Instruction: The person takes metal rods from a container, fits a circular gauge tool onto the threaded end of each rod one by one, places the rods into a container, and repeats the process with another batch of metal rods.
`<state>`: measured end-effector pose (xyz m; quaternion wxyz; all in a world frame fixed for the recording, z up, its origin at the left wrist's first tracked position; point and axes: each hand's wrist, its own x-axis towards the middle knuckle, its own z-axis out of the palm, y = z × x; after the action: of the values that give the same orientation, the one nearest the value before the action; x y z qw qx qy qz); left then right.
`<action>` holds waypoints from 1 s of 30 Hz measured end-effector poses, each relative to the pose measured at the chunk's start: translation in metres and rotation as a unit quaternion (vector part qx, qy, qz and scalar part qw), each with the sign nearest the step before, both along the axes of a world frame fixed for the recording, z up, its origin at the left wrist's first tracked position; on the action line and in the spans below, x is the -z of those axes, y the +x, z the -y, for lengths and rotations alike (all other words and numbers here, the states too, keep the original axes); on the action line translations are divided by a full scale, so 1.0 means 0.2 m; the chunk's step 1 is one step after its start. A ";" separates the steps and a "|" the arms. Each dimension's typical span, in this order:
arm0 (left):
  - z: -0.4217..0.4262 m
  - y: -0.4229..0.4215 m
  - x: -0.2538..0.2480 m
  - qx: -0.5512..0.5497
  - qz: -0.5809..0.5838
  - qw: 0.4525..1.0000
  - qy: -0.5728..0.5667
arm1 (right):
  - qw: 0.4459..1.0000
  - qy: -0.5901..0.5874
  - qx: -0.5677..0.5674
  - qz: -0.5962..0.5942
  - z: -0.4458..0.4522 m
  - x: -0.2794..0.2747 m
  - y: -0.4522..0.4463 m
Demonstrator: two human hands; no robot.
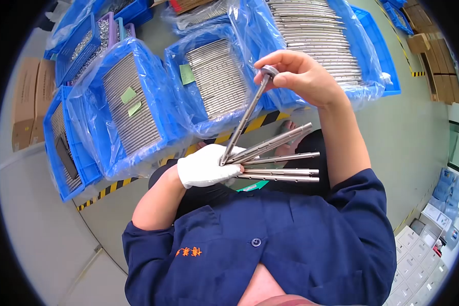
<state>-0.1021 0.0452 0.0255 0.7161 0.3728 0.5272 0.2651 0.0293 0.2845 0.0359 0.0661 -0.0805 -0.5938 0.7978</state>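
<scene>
My left hand [206,166], in a white glove, is closed around several metal rods [280,140] with small holes; their free ends fan out to the right. One rod [247,115] of the bunch slants upward. At its top end my bare right hand [296,76] pinches a small round grey ring [269,71], which sits at the rod's tip. Whether the rod passes into the ring is hard to tell.
Blue plastic-lined crates of rods stand ahead, one at left [130,107], one in the middle [217,79], one at right [316,41]. Green paper slips [186,74] lie on some rods. Baskets of small parts [81,46] are at upper left, cartons [441,66] at far right.
</scene>
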 end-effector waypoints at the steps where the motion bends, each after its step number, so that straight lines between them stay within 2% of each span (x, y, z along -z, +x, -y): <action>1: 0.01 0.00 0.03 0.005 0.033 0.999 -0.011 | 1.000 -0.013 -0.014 -0.013 0.00 0.00 0.00; 3: 0.00 0.01 0.01 0.014 0.036 0.999 0.002 | 0.998 -0.028 -0.034 -0.041 -0.01 0.00 0.01; 6: 0.00 0.02 0.02 0.033 0.023 0.999 0.014 | 0.999 0.011 -0.042 -0.009 -0.03 -0.03 0.02; 10: -0.02 0.06 0.02 0.042 0.019 0.999 0.010 | 0.986 0.123 -0.103 0.047 -0.09 -0.08 0.05; 14: -0.01 0.04 0.02 0.029 0.024 0.999 0.014 | 0.988 0.085 -0.104 0.082 -0.02 -0.05 0.03; 15: -0.01 0.03 0.02 0.022 0.022 0.999 0.022 | 0.991 0.071 -0.110 0.033 -0.03 -0.04 0.03; 18: 0.02 0.02 0.02 -0.005 0.029 0.999 0.023 | 0.992 0.124 -0.022 -0.021 -0.25 -0.08 0.12; 20: 0.06 -0.01 0.01 -0.014 0.031 0.998 0.050 | 0.980 0.008 0.158 -0.121 -0.29 -0.06 0.16; 21: 0.07 -0.01 -0.02 -0.078 0.071 0.993 0.049 | 0.973 -0.028 0.200 -0.109 -0.26 -0.08 0.16; 22: 0.08 0.01 0.01 -0.168 0.165 0.970 0.056 | 0.975 -0.060 0.192 -0.095 -0.25 -0.06 0.14; 24: 0.05 0.04 0.00 -0.285 0.345 0.894 0.024 | 0.975 -0.126 0.174 -0.063 -0.22 0.01 0.11; 25: 0.03 0.04 0.02 -0.356 0.349 0.867 -0.009 | 0.985 -0.085 0.150 -0.026 -0.15 0.00 0.07; 26: 0.01 0.02 0.09 -0.382 0.382 0.841 -0.039 | 0.988 0.025 0.136 0.068 -0.07 -0.03 0.04; 27: -0.01 0.02 0.09 -0.408 0.352 0.839 -0.079 | 0.991 0.046 0.095 0.078 0.00 0.00 0.01; 28: -0.02 0.03 0.08 -0.435 0.320 0.833 -0.118 | 0.919 0.355 0.167 -0.047 0.11 0.12 -0.05; 29: 0.00 0.03 0.11 -0.418 0.309 0.841 -0.147 | 0.845 0.504 0.171 -0.052 0.21 0.18 -0.07; 30: 0.02 0.03 0.14 -0.402 0.298 0.847 -0.178 | 0.811 0.572 0.122 0.001 0.32 0.12 -0.07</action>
<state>-0.0961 0.0403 -0.0025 0.7235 -0.1025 0.4305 0.5298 0.0146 0.2214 0.0115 0.1967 -0.1009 -0.9281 0.2996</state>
